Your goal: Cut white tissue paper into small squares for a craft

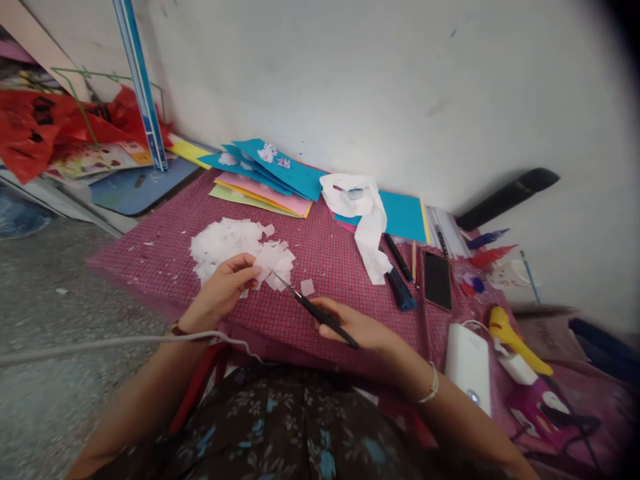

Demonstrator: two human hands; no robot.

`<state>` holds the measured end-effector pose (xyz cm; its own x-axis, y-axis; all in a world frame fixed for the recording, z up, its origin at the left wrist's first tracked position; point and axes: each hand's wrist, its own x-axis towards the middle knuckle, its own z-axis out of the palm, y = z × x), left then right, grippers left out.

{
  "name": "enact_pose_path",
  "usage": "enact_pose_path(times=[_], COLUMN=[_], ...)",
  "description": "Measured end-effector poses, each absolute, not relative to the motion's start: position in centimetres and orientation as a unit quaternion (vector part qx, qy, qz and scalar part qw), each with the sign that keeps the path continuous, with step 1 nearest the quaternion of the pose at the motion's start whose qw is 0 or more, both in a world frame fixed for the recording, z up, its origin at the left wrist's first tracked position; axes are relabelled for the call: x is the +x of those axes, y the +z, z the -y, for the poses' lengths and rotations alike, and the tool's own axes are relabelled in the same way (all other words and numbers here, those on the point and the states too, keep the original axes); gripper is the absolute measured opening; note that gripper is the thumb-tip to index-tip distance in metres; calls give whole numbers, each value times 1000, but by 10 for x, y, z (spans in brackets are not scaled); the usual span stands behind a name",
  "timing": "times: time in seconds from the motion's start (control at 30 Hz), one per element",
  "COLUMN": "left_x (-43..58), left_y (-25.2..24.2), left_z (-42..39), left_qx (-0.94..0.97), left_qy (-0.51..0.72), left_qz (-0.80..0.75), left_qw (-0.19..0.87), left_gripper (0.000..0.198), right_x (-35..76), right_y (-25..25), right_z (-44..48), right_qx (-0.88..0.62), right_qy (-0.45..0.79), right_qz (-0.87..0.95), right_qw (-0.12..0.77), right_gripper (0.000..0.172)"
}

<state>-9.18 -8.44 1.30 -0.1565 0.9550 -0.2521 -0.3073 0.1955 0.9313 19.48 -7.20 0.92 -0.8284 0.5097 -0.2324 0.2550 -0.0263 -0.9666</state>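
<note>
My left hand (231, 283) is closed in a pinch on a small piece of thin white tissue paper (264, 259), held over the near side of a loose heap of cut tissue pieces (225, 240). In my right hand (350, 323) are black-handled scissors (325, 320), seen edge-on. Their thin metal tip points up and left and meets the tissue near my left fingertips; whether the blades are apart cannot be made out. A single tissue square (307, 287) lies on the cloth just beyond the scissors.
Coloured card sheets (280, 173) with tissue clusters lie at the back, beside a crumpled white tissue strip (370, 233). Rightward are pens (399, 257), a phone (437, 280), a white power bank (467, 367) and a yellow glue gun (517, 340). A white cable (125, 341) crosses my left wrist.
</note>
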Motion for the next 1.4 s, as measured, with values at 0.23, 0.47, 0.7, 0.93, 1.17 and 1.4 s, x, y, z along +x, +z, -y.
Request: enact_pose_path(times=[0.23,0.47,0.7,0.93,1.17,1.4], left_x=[-91,-96,-119,-121,-72,-95], left_y=[9,11,25,34,3,-14], left_z=[86,83,76,79,113,148], left_qx=[386,365,408,610,737,691], left_qy=[486,501,532,354,218,236], left_qz=[-526,-532,-584,-700,-603,-643], left_qw=[581,577,457,114,214,231], left_gripper=[20,22,16,31,21,18], right_x=[173,162,183,217,233,197], right_y=[14,12,20,2,-14,-12], right_z=[66,59,47,29,32,38], right_qx=[-294,-309,-251,-463,-597,-457], right_qy=[657,694,691,437,132,202], right_qz=[684,642,668,740,781,849], right_qw=[118,102,120,219,125,172], right_gripper=[72,70,67,54,52,33])
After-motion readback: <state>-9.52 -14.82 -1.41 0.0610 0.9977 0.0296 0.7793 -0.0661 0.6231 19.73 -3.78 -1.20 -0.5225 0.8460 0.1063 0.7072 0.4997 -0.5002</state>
